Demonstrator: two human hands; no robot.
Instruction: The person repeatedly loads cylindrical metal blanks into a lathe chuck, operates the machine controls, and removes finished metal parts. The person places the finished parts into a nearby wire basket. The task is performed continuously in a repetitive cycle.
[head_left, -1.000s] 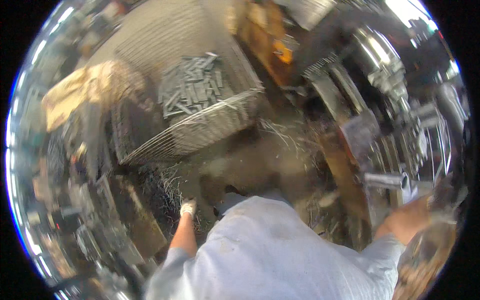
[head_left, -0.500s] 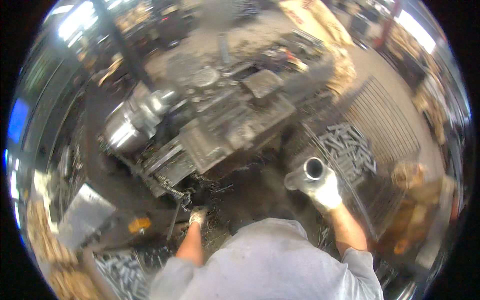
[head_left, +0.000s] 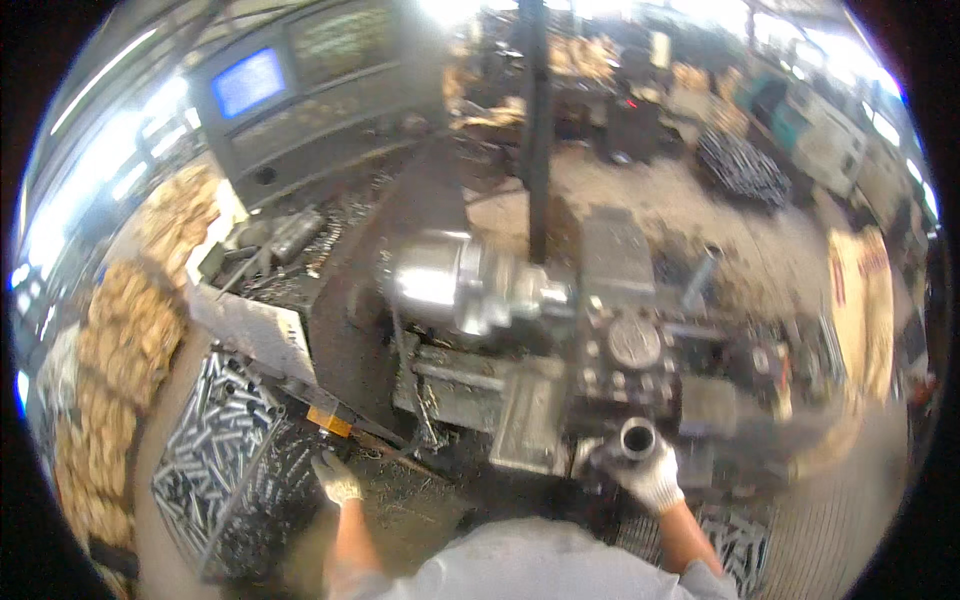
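The left glove point(head_left: 341, 487) and right glove point(head_left: 658, 482) look like matt knitted cloth. The tube point(head_left: 637, 440) is metal, smooth and shiny at its end. The chuck point(head_left: 428, 280) is glossy metal, the slide plate point(head_left: 530, 418) duller. The tan sacks point(head_left: 130, 325) look matt and crumpled, the shirt point(head_left: 520, 565) soft cloth.
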